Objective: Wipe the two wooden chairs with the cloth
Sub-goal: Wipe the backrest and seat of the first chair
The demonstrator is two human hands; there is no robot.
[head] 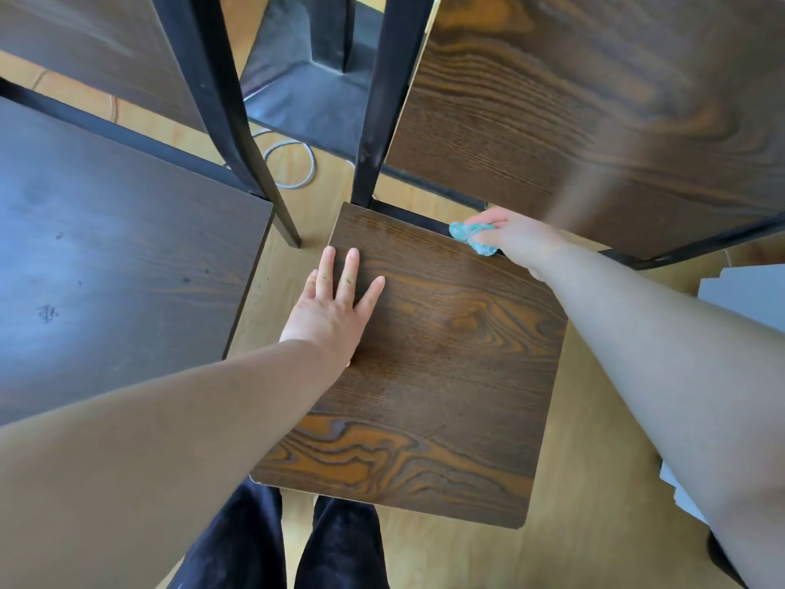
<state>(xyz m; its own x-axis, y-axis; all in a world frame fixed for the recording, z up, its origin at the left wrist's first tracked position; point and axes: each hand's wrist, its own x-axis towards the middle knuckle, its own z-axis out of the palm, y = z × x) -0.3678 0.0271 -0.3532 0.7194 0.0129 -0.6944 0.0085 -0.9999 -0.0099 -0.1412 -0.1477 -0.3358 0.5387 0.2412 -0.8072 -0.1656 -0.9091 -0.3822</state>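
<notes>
Head cam, looking straight down at two wooden chairs side by side. The near chair [424, 376] sits dead centre, brown seat with a strong orange grain swirl at the front edge. The left hand [335, 308] lies flat on the left part of that seat, palm down, fingers straight and spread out, holding nothing.

The right hand [516, 238] reaches to the back edge of the same seat and grips the cloth [471, 235], a teal rag bunched into a wad in its curled fingers. The wad touches the seat right where it meets the black frame bar [408, 212] under the backrest [594, 99], so the cloth is at the rear right of the seat.

The second chair [106, 248] is just beside it on the left, with a darker seat that has a pale glare and a few small marks; neither hand touches it.

Other stuff: light wood floor [594, 461], a grey cable [293, 163] looped on it between the chair legs, some pale grey boards [747, 295] at the right edge, and dark trousers [340, 546] at the bottom.
</notes>
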